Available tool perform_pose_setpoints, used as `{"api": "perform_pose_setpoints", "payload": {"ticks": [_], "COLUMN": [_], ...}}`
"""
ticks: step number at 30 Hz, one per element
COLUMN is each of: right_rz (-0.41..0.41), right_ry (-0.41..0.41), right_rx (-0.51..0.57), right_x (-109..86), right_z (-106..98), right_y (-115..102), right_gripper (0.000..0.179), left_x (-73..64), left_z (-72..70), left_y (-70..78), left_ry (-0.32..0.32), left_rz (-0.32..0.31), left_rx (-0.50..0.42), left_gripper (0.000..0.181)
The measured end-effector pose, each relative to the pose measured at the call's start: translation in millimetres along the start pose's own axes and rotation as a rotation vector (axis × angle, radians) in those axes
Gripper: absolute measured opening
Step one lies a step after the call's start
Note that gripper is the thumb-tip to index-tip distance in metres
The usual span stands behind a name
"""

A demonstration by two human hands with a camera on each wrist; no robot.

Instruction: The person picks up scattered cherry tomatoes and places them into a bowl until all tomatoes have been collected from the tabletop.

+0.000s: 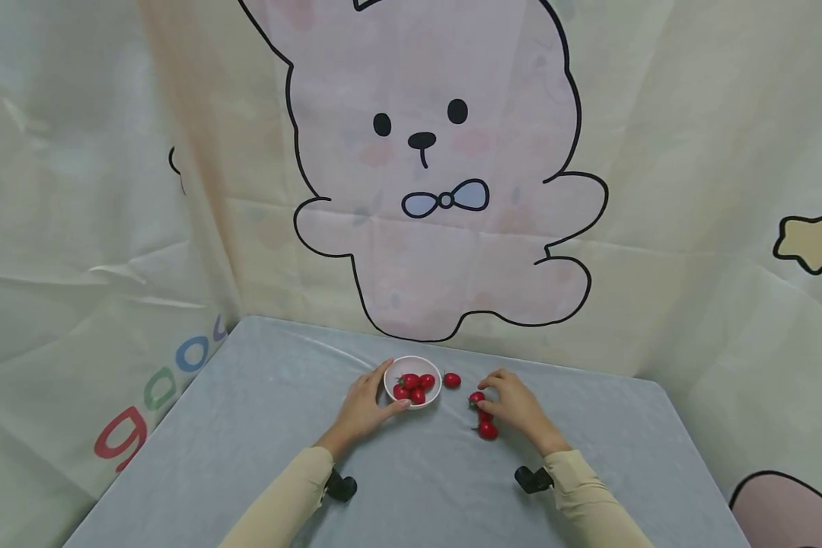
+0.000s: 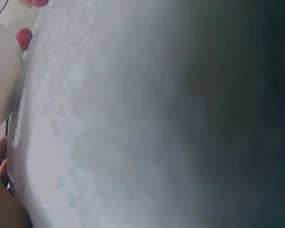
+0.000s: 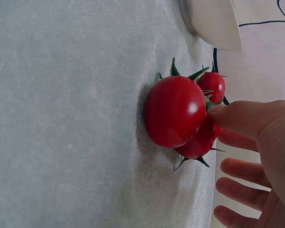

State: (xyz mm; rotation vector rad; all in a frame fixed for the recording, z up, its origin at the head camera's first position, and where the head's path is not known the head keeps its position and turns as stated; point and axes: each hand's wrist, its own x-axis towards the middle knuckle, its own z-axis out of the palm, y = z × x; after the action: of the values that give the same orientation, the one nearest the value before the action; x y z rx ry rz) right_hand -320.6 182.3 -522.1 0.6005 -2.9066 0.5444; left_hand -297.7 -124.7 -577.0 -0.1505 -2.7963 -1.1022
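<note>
My left hand [image 1: 363, 407] holds a small white bowl [image 1: 441, 386], fingers round its left side and thumb at the front rim. Several red cherry tomatoes [image 1: 411, 382] lie in the bowl. Right of it, my right hand [image 1: 517, 403] pinches a cherry tomato [image 1: 476, 397] between thumb and forefinger, the other fingers spread apart. Close under that hand, another tomato [image 1: 488, 431] lies nearer me, with one more partly hidden between. Seen from the right wrist, the nearest tomato [image 3: 173, 111] shows its green stem leaves, and the thumb tip overlaps those behind it.
A single cherry tomato [image 1: 452, 380] lies just right of the bowl. Pale blue-grey cloth covers the table [image 1: 411, 487]. Behind it hangs a curtain [image 1: 657, 304] printed with a cartoon animal. Most of the left wrist view is blurred cloth [image 2: 109, 118].
</note>
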Motion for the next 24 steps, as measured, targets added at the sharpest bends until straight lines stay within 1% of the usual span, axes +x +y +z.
{"api": "perform_pose_setpoints", "payload": {"ticks": [5,9,13,17,24], "right_rz": [0.018,0.032,0.052,0.071,0.053], "right_ry": [-0.022,-0.033,-0.036,-0.052,-0.039], "right_rx": [0.008,0.015,0.010,-0.006,-0.017], "right_x": [-1.6,1.4,2.1,0.9,0.4], "right_z": [-2.7,2.7,5.8,8.2,15.6], "right_y": [-0.2,-3.1,-2.8,-2.7,-2.1], "right_gripper": [0.029,0.032,0.034,0.035,0.032], "left_x": [2.6,1.5,2.2,3.0,2.1], "left_z": [1.1,0.4,0.4,1.7,1.4], "left_y": [1.8,-2.0,-0.6,-0.7,-2.4], "left_ry": [-0.006,-0.007,-0.002,-0.004,-0.003], "left_rz": [0.004,-0.009,-0.006,-0.010,-0.016], "left_rx": [0.009,0.011,0.000,0.012,0.008], "left_gripper": [0.093,0.093,0.093,0.093,0.092]}}
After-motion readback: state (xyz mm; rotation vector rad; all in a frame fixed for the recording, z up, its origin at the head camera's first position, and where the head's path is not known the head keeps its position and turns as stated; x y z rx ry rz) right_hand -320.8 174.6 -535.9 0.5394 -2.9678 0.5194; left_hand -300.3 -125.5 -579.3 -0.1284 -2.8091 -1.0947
